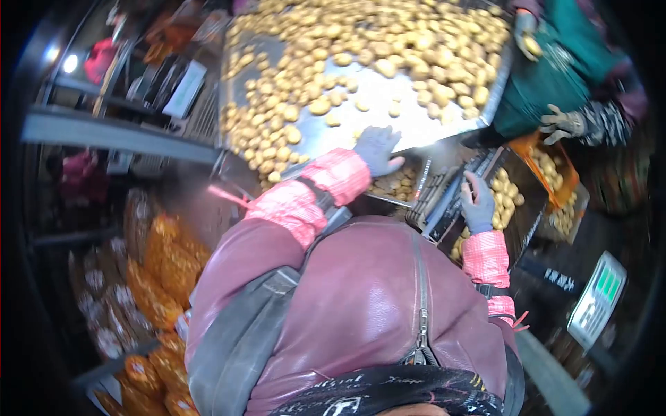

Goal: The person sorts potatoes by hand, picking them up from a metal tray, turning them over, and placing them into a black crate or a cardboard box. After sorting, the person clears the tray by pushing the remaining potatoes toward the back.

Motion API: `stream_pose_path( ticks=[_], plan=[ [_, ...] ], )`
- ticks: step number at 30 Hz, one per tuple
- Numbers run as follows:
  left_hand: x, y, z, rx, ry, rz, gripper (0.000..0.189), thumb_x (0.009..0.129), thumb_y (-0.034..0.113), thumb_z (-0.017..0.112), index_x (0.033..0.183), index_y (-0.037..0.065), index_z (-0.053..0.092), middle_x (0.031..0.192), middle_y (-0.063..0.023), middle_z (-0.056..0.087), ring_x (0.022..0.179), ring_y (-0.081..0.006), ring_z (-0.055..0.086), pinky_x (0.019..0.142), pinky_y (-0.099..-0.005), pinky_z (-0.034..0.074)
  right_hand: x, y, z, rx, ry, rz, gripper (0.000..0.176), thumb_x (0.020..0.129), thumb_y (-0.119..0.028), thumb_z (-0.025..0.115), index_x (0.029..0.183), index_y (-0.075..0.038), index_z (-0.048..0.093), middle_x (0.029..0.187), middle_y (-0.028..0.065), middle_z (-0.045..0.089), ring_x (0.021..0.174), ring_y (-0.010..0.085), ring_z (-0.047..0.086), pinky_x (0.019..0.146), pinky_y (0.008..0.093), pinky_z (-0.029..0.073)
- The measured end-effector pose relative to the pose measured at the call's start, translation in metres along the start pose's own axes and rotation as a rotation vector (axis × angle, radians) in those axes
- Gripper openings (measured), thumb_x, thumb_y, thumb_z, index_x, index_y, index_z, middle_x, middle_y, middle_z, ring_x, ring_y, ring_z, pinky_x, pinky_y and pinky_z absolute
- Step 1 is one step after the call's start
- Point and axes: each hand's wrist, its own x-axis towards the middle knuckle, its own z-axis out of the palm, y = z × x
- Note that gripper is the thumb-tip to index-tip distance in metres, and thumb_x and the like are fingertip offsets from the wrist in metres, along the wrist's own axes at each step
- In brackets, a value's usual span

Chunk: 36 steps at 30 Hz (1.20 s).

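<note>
Many potatoes (444,52) lie spread on a shiny metal table (378,128). My left hand (378,149), in a grey glove, is at the table's near edge with its fingers apart and nothing held. Below it, more potatoes (399,184) sit in an opening under the edge. My right hand (477,201), also gloved in grey, is beside the dark rim of a crate (444,208). Its fingers are partly curled, and whether they grip anything is unclear. Just right of this hand, potatoes (505,197) fill part of the crate.
A co-worker's gloved hand (563,125) is over an orange bag (555,170) of potatoes; the other holds a potato (532,46). A scale display (598,299) stands at right. Filled orange bags (166,263) are piled at left, below a metal beam (118,132).
</note>
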Motion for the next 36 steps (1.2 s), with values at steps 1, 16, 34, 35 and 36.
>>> stream_pose_path(
  ticks=[1,16,34,35,36],
  plan=[
    [-0.003,-0.003,0.009,-0.015,0.093,0.028,0.064,0.08,0.044,0.07,0.124,0.001,0.054,0.125,-0.0249,0.054,0.115,-0.0415,0.052,0.1,-0.0496,0.04,0.02,-0.025,0.001,0.015,-0.039,-0.057,0.028,0.091,-0.011,0.062,0.117,-0.005,0.065,0.108,0.0152,0.068,0.102,0.0307,0.065,0.089,0.0371,0.051],
    [-0.155,-0.165,-0.044,0.384,0.263,-0.494,0.068,0.083,0.053,0.062,0.135,0.011,0.053,0.142,-0.0195,0.043,0.136,-0.0392,0.033,0.11,-0.056,0.024,0.149,-0.094,0.139,-0.359,-0.153,-0.402,0.033,0.083,-0.023,0.064,0.114,-0.013,0.062,0.093,0.009,0.062,0.09,0.0313,0.06,0.079,0.0445,0.047],
    [0.008,-0.272,-0.093,0.155,0.082,-0.617,0.072,0.088,0.06,0.055,0.146,0.02,0.042,0.151,-0.0204,0.034,0.134,-0.0438,0.036,0.109,-0.0592,0.026,0.147,-0.104,0.137,-0.305,-0.105,-0.289,0.028,0.085,-0.021,0.067,0.11,-0.01,0.065,0.084,0.0072,0.063,0.08,0.0289,0.059,0.074,0.0421,0.047],
    [0.017,-0.272,-0.082,0.166,0.035,-0.638,0.074,0.089,0.06,0.052,0.15,0.021,0.038,0.154,-0.0196,0.031,0.136,-0.0441,0.033,0.111,-0.0618,0.023,0.147,-0.106,0.137,-0.294,-0.07,-0.31,0.027,0.085,-0.021,0.067,0.11,-0.01,0.066,0.088,0.0082,0.065,0.082,0.0298,0.06,0.075,0.0425,0.048],
    [0.016,-0.269,-0.074,0.169,0.066,-0.583,0.073,0.089,0.059,0.051,0.15,0.022,0.038,0.155,-0.0202,0.029,0.138,-0.0447,0.031,0.111,-0.0635,0.02,0.146,-0.109,0.136,-0.304,-0.076,-0.295,0.028,0.085,-0.022,0.068,0.11,-0.01,0.066,0.089,0.0085,0.066,0.083,0.0301,0.061,0.076,0.0425,0.048]
  ],
)
